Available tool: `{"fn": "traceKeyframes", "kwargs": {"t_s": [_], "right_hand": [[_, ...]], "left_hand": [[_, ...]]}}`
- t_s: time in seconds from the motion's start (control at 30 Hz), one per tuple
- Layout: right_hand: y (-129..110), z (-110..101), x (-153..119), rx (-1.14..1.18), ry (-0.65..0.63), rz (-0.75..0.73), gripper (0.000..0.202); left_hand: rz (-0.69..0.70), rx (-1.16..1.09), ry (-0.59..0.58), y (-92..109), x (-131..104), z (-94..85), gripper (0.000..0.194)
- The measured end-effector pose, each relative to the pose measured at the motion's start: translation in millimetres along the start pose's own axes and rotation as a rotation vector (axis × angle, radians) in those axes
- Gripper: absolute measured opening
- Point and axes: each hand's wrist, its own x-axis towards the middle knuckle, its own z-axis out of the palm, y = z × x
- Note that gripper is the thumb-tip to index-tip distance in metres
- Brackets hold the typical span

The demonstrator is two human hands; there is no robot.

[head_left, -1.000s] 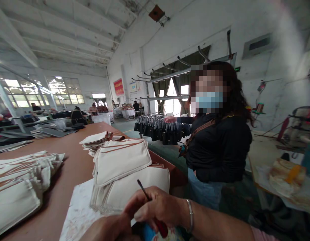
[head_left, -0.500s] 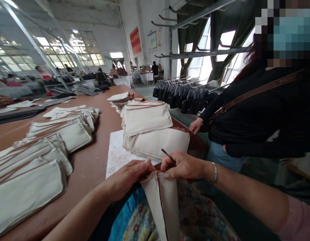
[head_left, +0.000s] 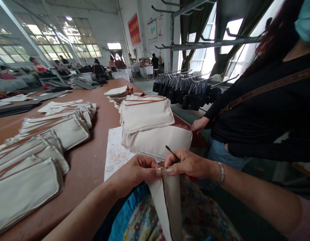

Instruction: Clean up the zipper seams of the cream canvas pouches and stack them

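Two bare hands pinch the top of an off-white pouch [head_left: 172, 201], its cloth smooth and a dark edge running down its length, in a workshop of long tables and tall windows. The left hand [head_left: 135, 174] grips the gathered top between thumb and fingers; the right hand [head_left: 192, 164] closes on it just beside, a slim dark tool [head_left: 172, 153] lodged in its fingers and a patch of red showing beneath. The pouch hangs, narrow and folded, in front of a floral apron [head_left: 142, 217] with bright blue cloth at its side. A smooth silver bangle [head_left: 221, 172] circles the right wrist.

Just beyond the hands, plump, round-cornered pouches with brown straps form a pile [head_left: 148, 115], partly on a stained white sheet [head_left: 117, 147] over the glossy brown table [head_left: 101, 142]. A flatter stack [head_left: 116, 91] sits behind. At left, more cream pouches overlap in a slanting row [head_left: 29, 184], seams raised, thin brown straps across them; what they contain is hidden.

At right, a person [head_left: 265, 107] in black rests a hand [head_left: 200, 124] at the table's edge. Small black bags [head_left: 192, 98] with looped grey handles hang in a dense line. In the background, a white bin [head_left: 146, 71] has brownish material above it, too small to identify.
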Motion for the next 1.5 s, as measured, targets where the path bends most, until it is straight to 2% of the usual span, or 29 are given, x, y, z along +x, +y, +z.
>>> {"fn": "traceKeyframes", "kwargs": {"t_s": [0.1,0.2,0.33,0.4,0.47,0.57,0.67,0.77,0.93,1.17,1.27,1.5], "right_hand": [[2,-1,3,0.009,0.002,0.033,0.023],[-1,-1,4,-0.042,0.011,0.035,0.023],[-17,-3,-8,-0.215,0.172,-0.146,0.03],[-28,-2,-20,-0.288,0.22,-0.172,0.037],[-36,0,-32,-0.312,0.165,-0.086,0.04],[-40,4,-45,-0.292,0.009,0.112,0.037],[-39,7,-49,-0.327,-0.013,0.207,0.031],[-42,8,-51,-0.449,0.014,0.168,0.028],[-51,10,-55,-0.654,-0.021,0.049,0.03],[-48,10,-65,-0.487,-0.023,0.16,0.024],[-46,12,-68,-0.451,-0.008,0.208,0.029],[-50,12,-68,-0.646,-0.012,0.068,0.029]], "left_hand": [[-0.031,0.013,0.054,0,2,0.8,0.024],[-0.041,0.019,0.053,0,4,0.9,0.02],[-0.025,0.021,0.029,0,4,0.6,0.019],[-0.021,0.022,0.036,1,5,0.9,0.021],[-0.023,0.034,0.051,2,6,1.4,0.023],[-0.002,0.071,0.067,4,8,2.8,0.025],[0.02,0.097,0.073,6,9,5.7,0.025],[0.024,0.123,0.084,10,8,10.8,0.026],[0.019,0.142,0.107,15,8,20.6,0.029],[0.055,0.216,0.119,14,7,29.3,0.03],[0.056,0.234,0.116,14,6,30.8,0.031],[0.062,0.286,0.137,15,7,34.5,0.034]]}}
